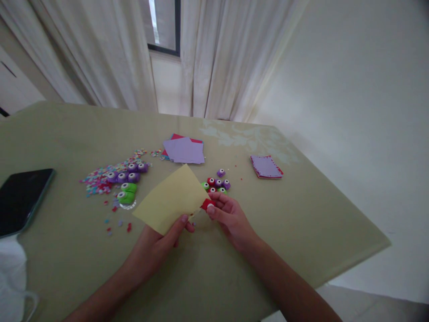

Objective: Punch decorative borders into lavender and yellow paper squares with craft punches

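Observation:
My left hand [164,239] pinches the lower edge of a yellow paper sheet [174,197], thumb on top, and holds it tilted above the table. My right hand [231,219] grips a small red craft punch [208,205] between thumb and fingers, at the sheet's right corner. Just behind my right hand stand several small punches [218,183] in red, purple and green. Left of the sheet are several purple punches [127,173] and green punches [127,193], beside a pile of coloured paper bits [97,179].
Loose purple and red sheets [184,150] lie at the back middle. A stack of small purple and red squares [266,167] rests at the right. A dark phone [23,199] and a white mask [11,277] are on the left of the green table [301,223].

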A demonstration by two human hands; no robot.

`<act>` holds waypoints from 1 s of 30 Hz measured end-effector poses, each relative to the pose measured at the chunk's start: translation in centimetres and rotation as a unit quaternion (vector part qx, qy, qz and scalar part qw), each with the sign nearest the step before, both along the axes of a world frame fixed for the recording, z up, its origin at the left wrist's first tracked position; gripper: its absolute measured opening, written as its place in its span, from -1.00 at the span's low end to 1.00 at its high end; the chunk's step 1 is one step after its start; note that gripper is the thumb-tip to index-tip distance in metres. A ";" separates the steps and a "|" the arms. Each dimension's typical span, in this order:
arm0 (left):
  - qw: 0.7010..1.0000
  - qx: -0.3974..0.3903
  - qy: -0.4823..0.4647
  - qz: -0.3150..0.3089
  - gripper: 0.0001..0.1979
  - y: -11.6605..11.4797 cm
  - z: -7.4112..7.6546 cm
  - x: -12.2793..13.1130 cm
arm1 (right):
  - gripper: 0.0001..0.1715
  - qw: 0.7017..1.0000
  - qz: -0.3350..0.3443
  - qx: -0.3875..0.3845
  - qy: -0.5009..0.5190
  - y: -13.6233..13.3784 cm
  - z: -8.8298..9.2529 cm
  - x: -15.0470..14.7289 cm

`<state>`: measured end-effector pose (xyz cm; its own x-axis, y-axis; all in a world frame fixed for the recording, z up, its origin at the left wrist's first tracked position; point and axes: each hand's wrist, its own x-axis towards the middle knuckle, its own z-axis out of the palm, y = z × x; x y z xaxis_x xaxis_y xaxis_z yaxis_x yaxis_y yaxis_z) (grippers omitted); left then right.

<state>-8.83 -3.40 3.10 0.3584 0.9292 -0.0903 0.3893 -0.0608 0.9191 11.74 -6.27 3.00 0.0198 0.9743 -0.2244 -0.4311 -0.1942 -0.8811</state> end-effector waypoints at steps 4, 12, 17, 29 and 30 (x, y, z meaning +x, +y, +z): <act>1.000 0.001 0.011 -0.006 -0.54 0.0 -0.4 0.0 | -0.54 1.000 0.000 -0.018 0.006 0.2 0.3 0.0; 1.000 -0.006 0.004 -0.012 -0.58 -0.2 0.2 0.1 | -0.53 0.999 0.001 -0.025 0.028 0.1 0.5 0.1; 1.000 0.005 0.007 -0.006 -0.59 -0.3 0.0 0.0 | -0.48 0.999 -0.016 -0.029 0.024 0.1 0.6 0.2; 0.999 -0.017 -0.012 -0.024 -0.59 -0.2 -0.3 0.1 | -0.54 0.999 -0.022 -0.047 0.010 0.2 0.8 0.3; 1.000 -0.013 -0.004 -0.023 -0.59 -0.2 -0.4 0.1 | -0.54 0.999 -0.023 -0.048 0.004 0.3 0.7 0.3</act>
